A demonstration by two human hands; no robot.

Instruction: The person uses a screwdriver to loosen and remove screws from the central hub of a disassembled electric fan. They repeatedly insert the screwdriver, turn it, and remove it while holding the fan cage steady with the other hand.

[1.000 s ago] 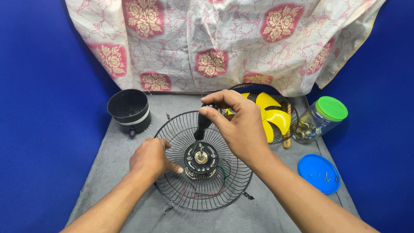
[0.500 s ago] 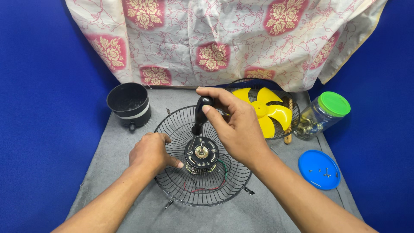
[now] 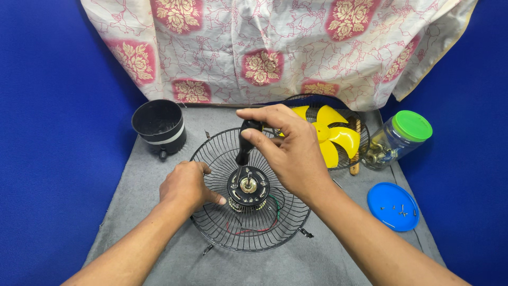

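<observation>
- Nearest the camera, the left hand is curled over the rim of the wire fan guard, fingers wrapped on the wires and thumb pointing at the motor. If that grip goes slack, I'd guess the round guard could swivel on the grey cloth-covered counter.
- The red, black and green wires lie loose inside the guard, right under the motor. If the guard rotates or anything gets dragged across, they look easy to snag or pinch.
- The right hand is closed around the black handle of a screwdriver, held upright with its tip down at the motor's top plate, just beside the shaft. If the tip isn't seated square it could slip off a screw and gouge the plate, or jab toward the left thumb sitting close by.
- Off to the right, the blue lid has small screws lying loose in it. It sits close to the right forearm, so a careless elbow sweep could scatter them.
- Further back, the yellow fan blade rests in the other guard half, just behind the right hand. Pulling the screwdriver back fast might knock it.
- The clear jar with the green lid is leaning tilted, so a nudge could roll it.
- The black cup-shaped housing sits well apart at back left, probably safe.
</observation>
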